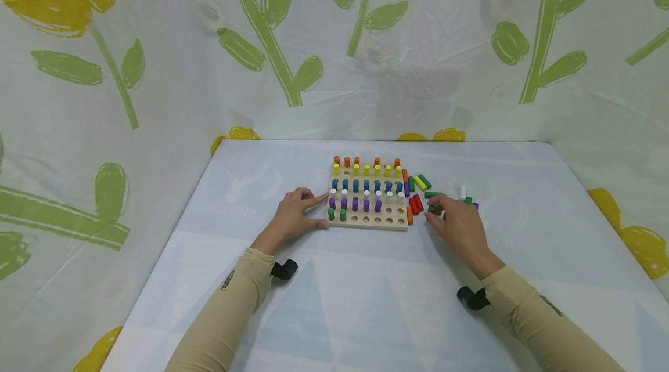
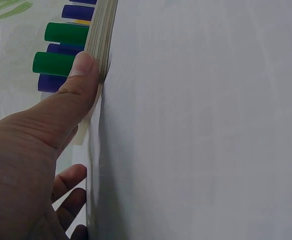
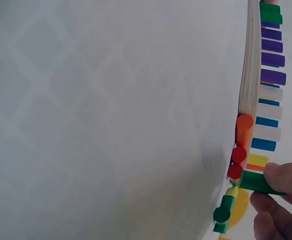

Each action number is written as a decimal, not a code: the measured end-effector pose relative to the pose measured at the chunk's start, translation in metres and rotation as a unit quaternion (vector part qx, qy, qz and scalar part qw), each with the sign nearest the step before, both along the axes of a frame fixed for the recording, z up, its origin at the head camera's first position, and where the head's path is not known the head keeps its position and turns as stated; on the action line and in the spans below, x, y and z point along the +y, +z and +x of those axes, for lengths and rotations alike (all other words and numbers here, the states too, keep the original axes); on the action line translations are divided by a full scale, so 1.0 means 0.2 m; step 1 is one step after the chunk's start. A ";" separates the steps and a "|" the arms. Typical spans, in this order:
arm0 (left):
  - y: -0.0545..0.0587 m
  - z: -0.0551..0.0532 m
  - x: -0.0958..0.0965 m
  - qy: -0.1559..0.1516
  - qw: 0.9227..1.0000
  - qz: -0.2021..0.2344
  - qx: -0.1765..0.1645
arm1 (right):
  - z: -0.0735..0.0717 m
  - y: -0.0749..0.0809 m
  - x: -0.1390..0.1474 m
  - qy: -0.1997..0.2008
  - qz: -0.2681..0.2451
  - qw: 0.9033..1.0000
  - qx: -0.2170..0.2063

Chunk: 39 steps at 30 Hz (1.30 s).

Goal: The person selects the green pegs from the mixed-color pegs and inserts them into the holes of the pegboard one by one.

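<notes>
Wooden pegboard (image 1: pixel 366 225) sits mid tabletop (image 1: pixel 397 302), between the two hands. Left hand (image 1: pixel 292 216) at its left side, fingers spread and released, not wrapped round anything: index touches the left edge, thumb lies against the near left corner, right beside a green peg in the left wrist view. Right hand (image 1: pixel 460 228) is just right of the board, thumb and fingers pinching a loose green peg (image 3: pixel 255 182), best seen in the right wrist view.

Pegs stand upright in rows by colour. From far to near: orange pegs (image 1: pixel 357 161), yellow pegs (image 1: pixel 367 170), blue pegs (image 1: pixel 356 186), white pegs (image 1: pixel 366 195), purple pegs (image 1: pixel 366 205), then two green ones at the left end of the nearest row, bare holes to their right.

Loose pegs lie along the board's right side: orange peg (image 1: pixel 410 215) by the near right corner, two red pegs (image 1: pixel 416 204) beside it, yellow peg (image 1: pixel 420 183) between green ones farther back. White peg (image 1: pixel 462 191) just beyond the right hand. Both forearms in beige sleeves (image 1: pixel 225 302), flower-print backdrop (image 1: pixel 387 82) behind
</notes>
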<state>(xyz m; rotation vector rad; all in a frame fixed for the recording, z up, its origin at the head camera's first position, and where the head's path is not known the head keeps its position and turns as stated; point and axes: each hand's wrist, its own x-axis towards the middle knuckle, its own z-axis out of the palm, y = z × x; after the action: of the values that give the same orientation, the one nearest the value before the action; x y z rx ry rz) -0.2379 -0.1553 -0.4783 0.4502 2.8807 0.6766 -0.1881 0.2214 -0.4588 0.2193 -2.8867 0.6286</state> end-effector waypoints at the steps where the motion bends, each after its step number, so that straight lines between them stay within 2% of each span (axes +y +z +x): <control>1: 0.00 0.00 0.00 0.000 1.000 0.000 0.000 | 0.00 0.00 0.00 -0.001 0.000 1.000 0.002; 19: 0.00 0.00 0.00 0.005 1.000 0.002 -0.007 | 0.00 0.01 -0.05 -0.002 -0.008 1.000 0.011; 26: 0.00 0.01 0.00 0.001 1.000 -0.001 -0.006 | -0.01 0.01 -0.08 0.000 0.001 1.000 0.003; 39: -0.01 0.00 0.00 0.002 1.000 0.003 -0.004 | -0.02 0.01 -0.13 0.008 0.006 1.000 0.014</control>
<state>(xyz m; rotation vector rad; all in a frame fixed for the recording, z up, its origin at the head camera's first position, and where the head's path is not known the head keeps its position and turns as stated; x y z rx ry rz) -0.2385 -0.1559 -0.4797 0.4414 2.8737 0.6874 -0.1917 0.1946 -0.4562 0.2499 -2.8660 0.6069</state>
